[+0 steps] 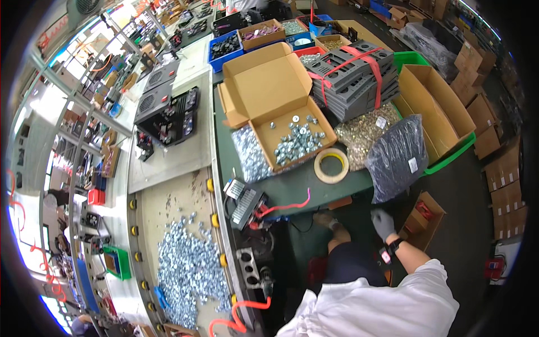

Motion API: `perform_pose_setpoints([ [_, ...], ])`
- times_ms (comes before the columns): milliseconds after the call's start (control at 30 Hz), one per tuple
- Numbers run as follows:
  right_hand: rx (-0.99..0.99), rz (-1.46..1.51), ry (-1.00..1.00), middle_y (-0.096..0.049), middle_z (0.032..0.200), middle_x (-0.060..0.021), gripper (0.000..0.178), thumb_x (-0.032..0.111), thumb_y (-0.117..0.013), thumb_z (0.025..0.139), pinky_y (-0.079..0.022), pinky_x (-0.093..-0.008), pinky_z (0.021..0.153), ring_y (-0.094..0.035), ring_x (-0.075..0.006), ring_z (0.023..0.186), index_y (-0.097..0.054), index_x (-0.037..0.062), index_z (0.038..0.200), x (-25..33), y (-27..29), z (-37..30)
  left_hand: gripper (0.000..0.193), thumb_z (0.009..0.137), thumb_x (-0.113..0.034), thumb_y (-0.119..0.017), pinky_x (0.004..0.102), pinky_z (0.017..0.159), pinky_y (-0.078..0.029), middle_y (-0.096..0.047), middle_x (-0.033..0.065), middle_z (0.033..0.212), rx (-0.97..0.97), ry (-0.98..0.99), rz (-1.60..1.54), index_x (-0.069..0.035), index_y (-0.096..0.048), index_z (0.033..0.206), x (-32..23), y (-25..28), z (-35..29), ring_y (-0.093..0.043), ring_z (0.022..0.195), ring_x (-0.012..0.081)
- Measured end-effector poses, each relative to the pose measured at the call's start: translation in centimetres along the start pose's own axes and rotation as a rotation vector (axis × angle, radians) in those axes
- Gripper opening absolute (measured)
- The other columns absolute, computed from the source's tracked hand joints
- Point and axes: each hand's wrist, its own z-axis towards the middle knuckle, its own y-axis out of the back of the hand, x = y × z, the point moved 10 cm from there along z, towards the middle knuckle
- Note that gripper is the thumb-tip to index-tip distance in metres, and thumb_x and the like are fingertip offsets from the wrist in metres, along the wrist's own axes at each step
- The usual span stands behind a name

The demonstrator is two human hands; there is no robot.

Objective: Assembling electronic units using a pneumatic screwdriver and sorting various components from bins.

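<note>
My right hand (383,224), in a grey glove with a dark watch at the wrist, hangs low beside the table. Its fingers look curled in, and I see nothing in them. Nearest to it are an open cardboard box (425,216) with something red inside and a dark plastic-wrapped bundle (396,160) at the table edge. My left hand is out of view. On the green table (297,194), a roll of tape (331,165) lies by an open carton (281,106) of small silvery metal parts (300,140).
Strapped grey metal panels (353,78) are stacked behind the carton. A big box (435,112) stands in a green crate. At left, a conveyor line holds a black computer case (165,115) and many loose metal pieces (193,269). A power tool (266,281) with an orange hose hangs near its edge.
</note>
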Motion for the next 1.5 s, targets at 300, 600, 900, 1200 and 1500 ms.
perform_pose_setpoints([
  [300, -0.128, 0.16, 0.568, -0.058, 0.112, -0.0183, 0.04, 0.014, -0.058, 0.082, -0.048, -0.0412, 0.086, -0.058, -0.0346, 0.099, -0.052, 0.0045, 0.12, 28.1, 7.1, 8.0, 0.055, 0.081, -0.041, -0.062, 0.0527, 0.097, -0.036, -0.053, 0.0195, 0.124, 0.286, 0.05, -0.025, -0.007, -0.052, 0.123, -1.1, 0.9, -0.1, -0.045, 0.117, 0.0379],
  [600, 0.168, -0.011, 0.326, -0.055, 0.116, -0.0287, 0.064, 0.032, -0.058, 0.083, -0.045, -0.0483, 0.09, -0.055, -0.0435, 0.106, -0.032, 0.0025, 0.134, 28.6, -0.2, 19.9, 0.033, 0.086, -0.032, -0.056, 0.0377, 0.085, -0.047, -0.065, 0.016, 0.105, 0.626, 0.383, -0.527, -0.006, -0.067, 0.104, -15.4, 11.1, 8.4, -0.061, 0.1, 0.0324],
  [900, 0.399, -0.354, 0.213, -0.062, 0.112, -0.0222, 0.038, 0.027, -0.065, 0.077, -0.049, -0.0428, 0.088, -0.059, -0.0363, 0.107, -0.062, 0.0055, 0.108, 30.0, -3.3, 25.0, 0.019, 0.086, -0.012, -0.059, 0.0302, 0.078, -0.048, -0.066, 0.0126, 0.094, 0.159, 0.202, -0.963, 0.0, -0.065, 0.099, -22.1, 19.7, 20.9, -0.063, 0.086, 0.0228],
  [1200, 0.264, 0.286, 0.22, -0.064, 0.086, -0.0203, 0.034, 0.015, -0.064, 0.063, -0.049, -0.0385, 0.072, -0.064, -0.0307, 0.082, -0.058, -0.0017, 0.093, 32.6, 0.3, 25.6, 0.019, 0.086, -0.01, -0.059, 0.0309, 0.079, -0.048, -0.067, 0.0125, 0.096, -0.056, -0.106, -0.946, -0.002, -0.066, 0.101, -21.1, 22.6, 34.7, -0.064, 0.087, 0.0247],
  [1500, 0.229, 0.706, 0.066, -0.051, 0.067, -0.0033, 0.018, 0.005, -0.055, 0.062, -0.04, -0.0245, 0.048, -0.05, -0.0115, 0.056, -0.055, -0.0002, 0.079, 27.7, 8.6, 18.4, 0.035, 0.086, -0.031, -0.058, 0.0342, 0.083, -0.047, -0.067, 0.0156, 0.101, 0.105, 0.067, -0.986, -0.003, -0.066, 0.106, -18.0, 13.8, 52.0, -0.064, 0.095, 0.0285],
])
